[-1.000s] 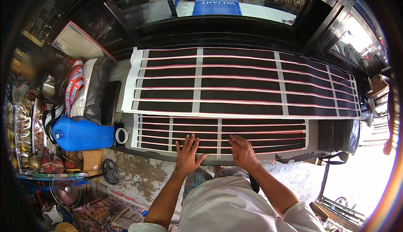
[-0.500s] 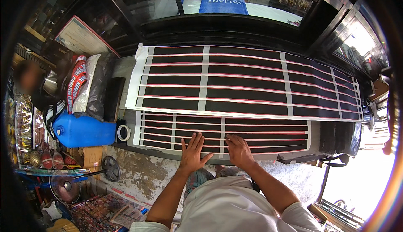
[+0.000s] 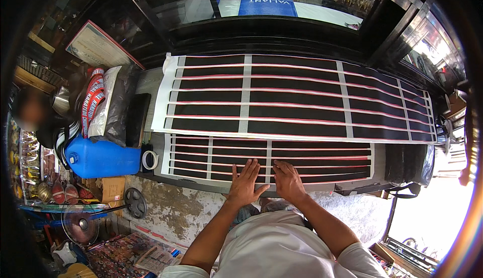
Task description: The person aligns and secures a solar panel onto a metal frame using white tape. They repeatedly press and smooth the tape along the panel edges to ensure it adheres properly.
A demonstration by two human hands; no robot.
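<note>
Hands have crept toward each other over the last second: both palms now lie side by side, nearly touching, on the near striped sheet [image 3: 271, 160], which suggests the smoothing has closed in on its near edge. Left hand [image 3: 246, 183] rests flat, fingers spread and gripping nothing; right hand [image 3: 288, 181] lies flat too, fingers together and pointing away, holding nothing. Both forearms run straight up from the lower edge. Left of the left hand, on the desk [image 3: 151, 84], sits a tape roll [image 3: 149, 160], with a blue jerrycan [image 3: 100, 158] beyond it. Beyond the fingertips lies the larger striped sheet [image 3: 297, 97], overlapping the near one.
</note>
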